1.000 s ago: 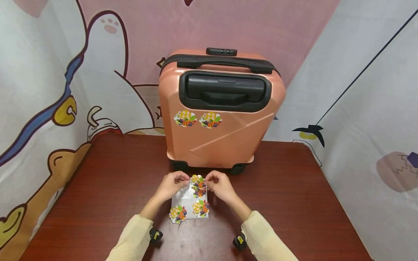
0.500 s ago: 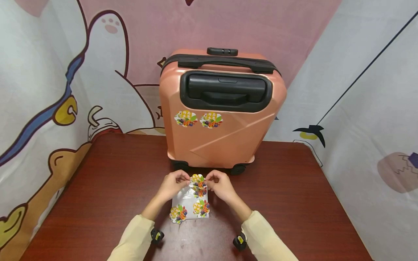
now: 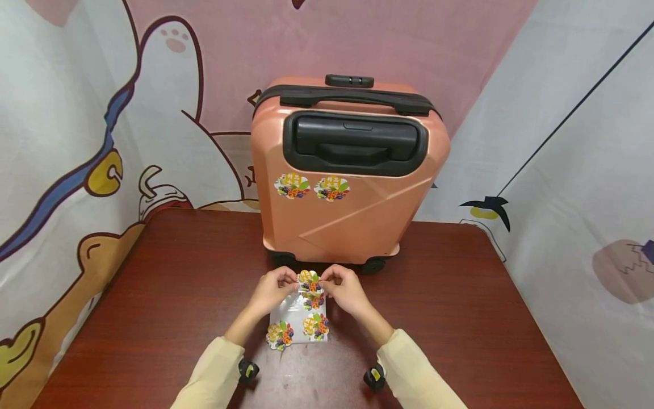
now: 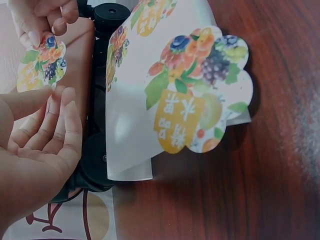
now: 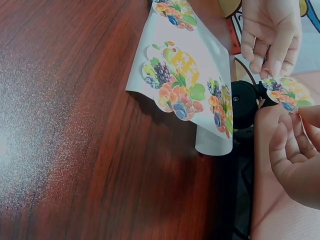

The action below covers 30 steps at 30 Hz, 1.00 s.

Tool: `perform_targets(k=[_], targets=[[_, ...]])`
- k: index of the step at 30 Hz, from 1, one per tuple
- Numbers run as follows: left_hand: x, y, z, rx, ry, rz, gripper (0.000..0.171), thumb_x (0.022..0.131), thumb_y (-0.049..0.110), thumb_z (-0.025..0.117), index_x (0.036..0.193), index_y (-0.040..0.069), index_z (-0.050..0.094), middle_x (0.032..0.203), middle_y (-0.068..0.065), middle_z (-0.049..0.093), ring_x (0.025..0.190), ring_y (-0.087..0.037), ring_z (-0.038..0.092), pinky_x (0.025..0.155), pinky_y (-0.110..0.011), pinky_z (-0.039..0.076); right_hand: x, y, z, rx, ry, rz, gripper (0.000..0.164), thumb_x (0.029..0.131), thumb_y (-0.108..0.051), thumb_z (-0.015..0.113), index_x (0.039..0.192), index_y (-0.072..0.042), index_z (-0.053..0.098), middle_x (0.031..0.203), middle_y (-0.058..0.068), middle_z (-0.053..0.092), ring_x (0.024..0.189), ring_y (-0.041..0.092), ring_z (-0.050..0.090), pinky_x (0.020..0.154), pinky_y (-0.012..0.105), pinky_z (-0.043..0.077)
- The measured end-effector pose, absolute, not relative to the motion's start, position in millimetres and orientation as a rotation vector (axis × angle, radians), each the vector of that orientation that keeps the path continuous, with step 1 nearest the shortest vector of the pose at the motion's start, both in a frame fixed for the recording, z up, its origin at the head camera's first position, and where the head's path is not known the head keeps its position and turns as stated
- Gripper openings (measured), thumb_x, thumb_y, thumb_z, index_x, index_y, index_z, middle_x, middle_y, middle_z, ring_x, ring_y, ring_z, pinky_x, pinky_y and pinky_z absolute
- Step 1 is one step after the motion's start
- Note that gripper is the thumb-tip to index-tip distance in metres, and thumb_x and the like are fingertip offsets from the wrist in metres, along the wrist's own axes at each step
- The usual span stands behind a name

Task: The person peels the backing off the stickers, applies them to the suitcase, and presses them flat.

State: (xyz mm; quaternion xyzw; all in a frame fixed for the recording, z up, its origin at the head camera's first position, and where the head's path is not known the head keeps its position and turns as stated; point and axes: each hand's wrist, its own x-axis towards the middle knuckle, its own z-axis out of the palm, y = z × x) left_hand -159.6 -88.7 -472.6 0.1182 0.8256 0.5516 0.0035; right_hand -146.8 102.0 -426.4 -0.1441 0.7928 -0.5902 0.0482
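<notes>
Scalloped multicolour fruit-print sticker [image 3: 309, 280]: just in front of coral-pink hard-shell suitcase [image 3: 352, 221], left hand [image 3: 271, 291] and right hand [image 3: 347, 291] pinching opposite edges. Glossy white sheet [image 3: 289, 313] also in front.

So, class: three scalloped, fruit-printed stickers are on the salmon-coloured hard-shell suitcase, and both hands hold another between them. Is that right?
Only the count is wrong: the head view shows two scalloped, fruit-printed stickers on the salmon-coloured hard-shell suitcase, not three. The left hand and right hand hold another sticker between them.
</notes>
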Motion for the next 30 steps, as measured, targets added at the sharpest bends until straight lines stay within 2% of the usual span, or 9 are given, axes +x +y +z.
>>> perform_targets(k=[3,11,17,19,23,25,30], targets=[[-160,-88,-472,0.379,2.591,1.734,0.009,0.078,-0.001,0.067,0.081,-0.002,0.058,0.075,-0.007,0.063,0.069,-0.019,0.060,0.060,-0.023,0.047,-147,102,-427,-0.436,2.417,-1.798,0.005,0.081,0.010,0.059,0.083,0.012,0.055,0.078,0.033,0.057,0.055,0.009,0.050,0.055,0.033,0.050],[-162,-88,-464,0.351,2.583,1.784,0.007,0.078,-0.001,0.066,0.082,-0.001,0.060,0.074,-0.006,0.063,0.067,-0.015,0.059,0.060,-0.022,0.046,-149,100,-426,-0.444,2.432,-1.854,0.007,0.080,0.012,0.059,0.082,0.009,0.053,0.072,0.028,0.057,0.053,0.010,0.050,0.050,0.025,0.047],[-166,-88,-451,0.304,2.611,1.790,0.005,0.079,0.002,0.066,0.082,0.002,0.061,0.075,-0.004,0.063,0.067,-0.013,0.058,0.060,-0.023,0.046,-151,96,-416,-0.407,2.482,-1.869,0.008,0.080,0.011,0.059,0.078,0.007,0.052,0.069,0.025,0.057,0.052,0.008,0.049,0.051,0.032,0.050],[-167,-88,-446,0.292,2.630,1.786,0.005,0.080,0.003,0.066,0.082,0.002,0.062,0.074,-0.004,0.064,0.067,-0.014,0.059,0.060,-0.023,0.046,-152,94,-411,-0.399,2.516,-1.868,0.007,0.080,0.010,0.060,0.078,0.008,0.053,0.069,0.025,0.057,0.053,0.011,0.050,0.051,0.032,0.050],[-169,-89,-438,0.304,2.679,1.783,0.005,0.081,0.004,0.066,0.082,0.002,0.062,0.073,-0.005,0.064,0.067,-0.017,0.060,0.060,-0.024,0.047,-152,91,-401,-0.397,2.576,-1.861,0.007,0.079,0.009,0.061,0.079,0.010,0.055,0.068,0.027,0.058,0.056,0.027,0.055,0.050,0.025,0.047],[-170,-89,-433,0.306,2.700,1.791,0.005,0.081,0.004,0.066,0.082,0.002,0.062,0.074,-0.005,0.064,0.067,-0.017,0.060,0.060,-0.025,0.047,-153,89,-397,-0.406,2.584,-1.864,0.007,0.079,0.009,0.062,0.078,0.010,0.055,0.069,0.028,0.058,0.057,0.029,0.055,0.050,0.021,0.045],[-172,-90,-421,0.271,2.743,1.838,0.006,0.081,0.004,0.067,0.083,0.001,0.063,0.078,-0.007,0.064,0.071,-0.018,0.059,0.065,-0.026,0.047,-164,87,-400,-0.436,2.586,-1.896,0.007,0.079,0.008,0.063,0.078,0.008,0.056,0.069,0.025,0.059,0.055,0.015,0.052,0.049,0.018,0.043]])
